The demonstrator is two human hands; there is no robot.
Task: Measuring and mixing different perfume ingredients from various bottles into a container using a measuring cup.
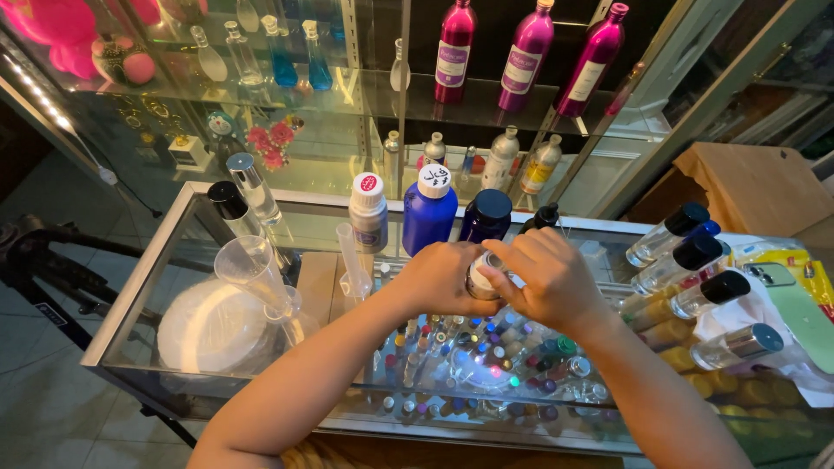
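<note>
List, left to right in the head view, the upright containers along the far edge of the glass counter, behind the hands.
Black-capped clear bottle → silver-capped clear bottle → white bottle with red-topped cap → blue bottle with white cap → dark blue bottle.

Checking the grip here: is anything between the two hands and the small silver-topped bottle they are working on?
Nothing visible. The left hand wraps the small bottle directly, and the right hand has its fingertips on the bottle's top. The blue bottle stands behind them, apart.

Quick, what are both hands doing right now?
Left hand: closed around a small bottle, holding it over the glass counter.
Right hand: fingers pinched on the top of the same small bottle.
</note>
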